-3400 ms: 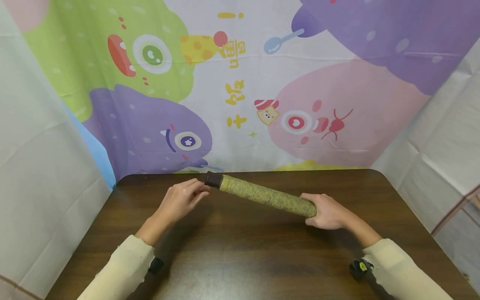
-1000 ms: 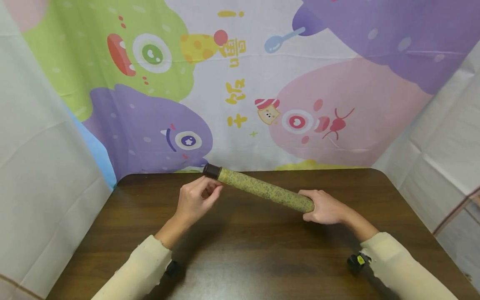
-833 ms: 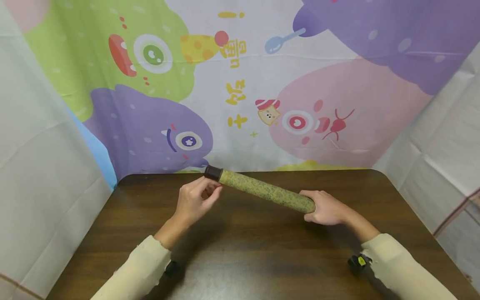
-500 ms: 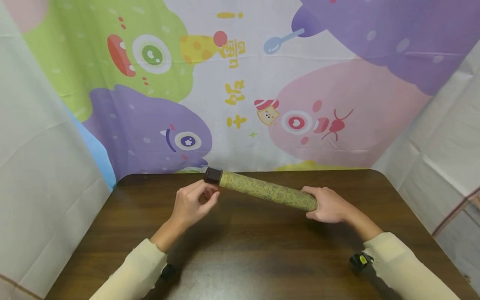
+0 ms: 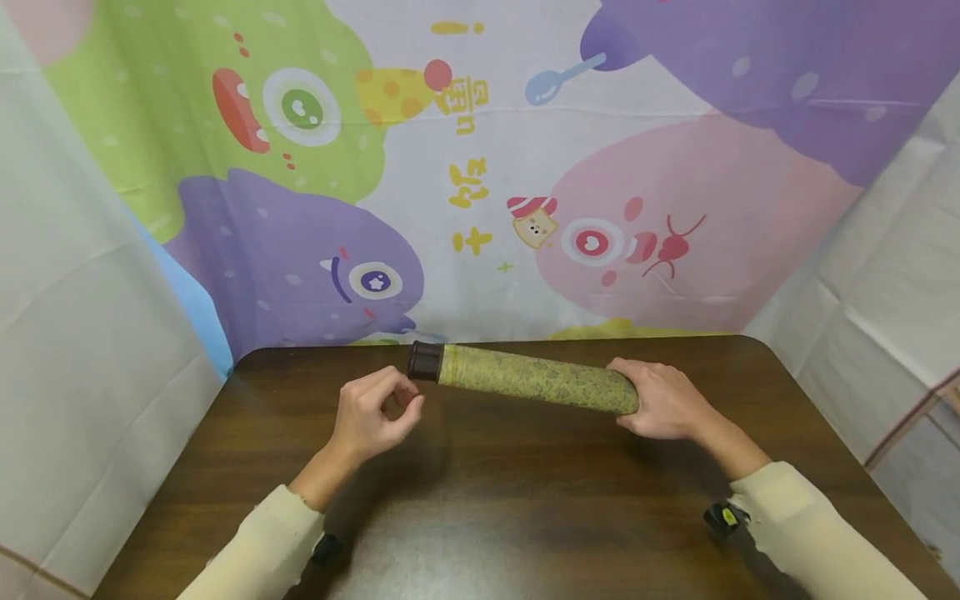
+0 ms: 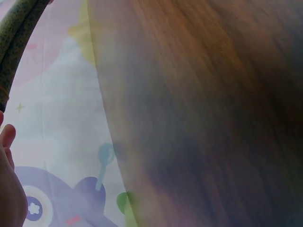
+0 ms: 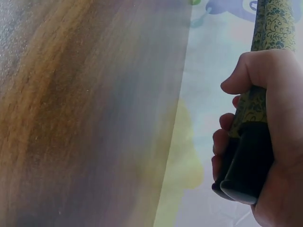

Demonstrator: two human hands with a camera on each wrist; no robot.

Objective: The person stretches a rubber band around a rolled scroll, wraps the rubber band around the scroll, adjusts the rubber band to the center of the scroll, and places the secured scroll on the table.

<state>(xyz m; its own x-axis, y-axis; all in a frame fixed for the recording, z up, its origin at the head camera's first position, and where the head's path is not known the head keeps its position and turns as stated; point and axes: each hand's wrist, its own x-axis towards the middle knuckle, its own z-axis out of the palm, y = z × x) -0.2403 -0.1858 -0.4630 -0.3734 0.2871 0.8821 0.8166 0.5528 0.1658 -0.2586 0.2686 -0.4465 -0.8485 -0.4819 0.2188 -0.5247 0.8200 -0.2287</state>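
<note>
A rolled-up scroll [image 5: 536, 379], covered in yellow-green fabric with a dark floral pattern, is held above the table, leaning slightly down to the right. My right hand [image 5: 663, 400] grips its right end. In the right wrist view two black end knobs [image 7: 248, 165] sit side by side under the right palm. A dark knob [image 5: 425, 362] ends the scroll on the left. My left hand [image 5: 371, 412] is right at this knob, index finger and thumb bent toward each other in a ring; I cannot tell whether they pinch anything. A thin band [image 6: 4, 92] circles the scroll near that end.
Below lies a dark brown wooden table [image 5: 525, 517]. Behind its far edge hangs a cartoon-print cloth [image 5: 480, 292], with pale cloth sides [image 5: 82, 333] left and right. Black wrist cameras [image 5: 723, 518] sit at both sleeves.
My left hand has drawn back left and slightly down from beneath the scroll's left end. The scroll has levelled and turned, showing a broader side; my right hand has risen a little, still gripping.
</note>
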